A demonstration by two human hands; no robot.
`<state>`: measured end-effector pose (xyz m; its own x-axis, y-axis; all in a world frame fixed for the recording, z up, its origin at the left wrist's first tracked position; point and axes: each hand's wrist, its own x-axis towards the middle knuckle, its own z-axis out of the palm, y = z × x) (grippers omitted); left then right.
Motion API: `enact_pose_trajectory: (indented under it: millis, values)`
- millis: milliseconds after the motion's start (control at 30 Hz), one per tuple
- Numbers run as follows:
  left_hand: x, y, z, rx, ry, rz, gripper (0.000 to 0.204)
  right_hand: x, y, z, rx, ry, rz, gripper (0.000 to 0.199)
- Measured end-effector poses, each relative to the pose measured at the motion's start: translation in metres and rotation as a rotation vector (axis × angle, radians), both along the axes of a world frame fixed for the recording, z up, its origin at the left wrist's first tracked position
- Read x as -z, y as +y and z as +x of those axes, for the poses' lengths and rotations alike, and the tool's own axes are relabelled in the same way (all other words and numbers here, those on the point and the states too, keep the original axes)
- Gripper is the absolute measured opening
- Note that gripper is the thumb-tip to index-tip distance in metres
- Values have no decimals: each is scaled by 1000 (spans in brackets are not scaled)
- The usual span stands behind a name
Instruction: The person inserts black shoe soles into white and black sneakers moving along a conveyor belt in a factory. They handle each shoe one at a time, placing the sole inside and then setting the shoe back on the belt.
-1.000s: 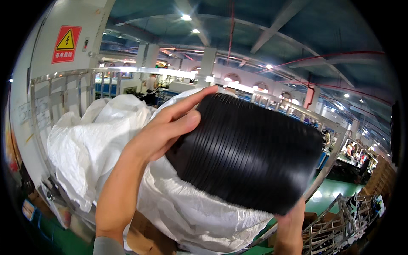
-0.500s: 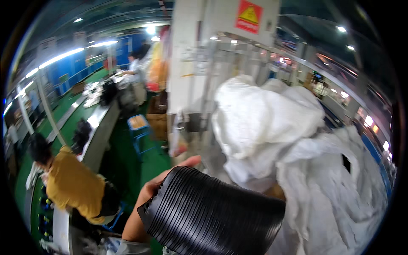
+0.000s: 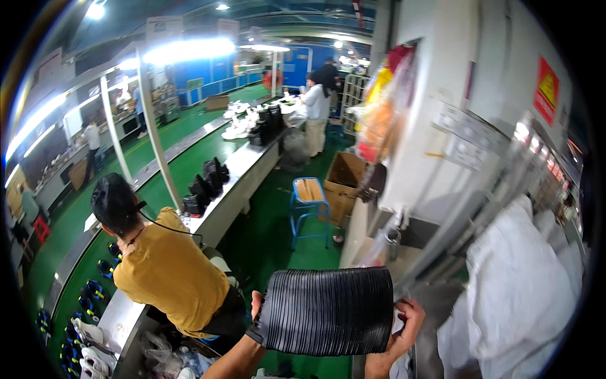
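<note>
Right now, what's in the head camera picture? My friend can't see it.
The left hand and right hand hold a thick, ridged black stack between them. Beyond are a blue stool on a green floor, a person in yellow at left, white sacking at right.

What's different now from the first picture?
The view swung left: the white bags now show on the right, and a stool and a person in a yellow shirt came into sight. The black stack sits lower in view, more level. The left hand and right hand still hold it.
</note>
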<state>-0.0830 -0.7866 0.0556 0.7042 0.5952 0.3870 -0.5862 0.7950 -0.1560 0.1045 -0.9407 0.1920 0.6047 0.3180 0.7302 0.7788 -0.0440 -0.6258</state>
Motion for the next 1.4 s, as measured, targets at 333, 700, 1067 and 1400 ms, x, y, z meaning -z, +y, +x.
enact_pose_trajectory:
  millis: [333, 700, 1067, 1400]
  values:
    - [33, 151, -5, -320, 158, -74, 86, 36, 217, 63, -1005, 969, -157, 61]
    - [-97, 328, 3, -956, 1358, 12, 63, 113, 536, 25, -1279, 1347, -620, 75]
    - [-164, 592, -135, -1228, 2285, -7, 87, 131, 853, -209, -1844, 1345, -1036, 46]
    - [-54, 703, -245, -1191, 2406, -208, 75, 193, 937, -312, -1650, 1436, -1360, 53]
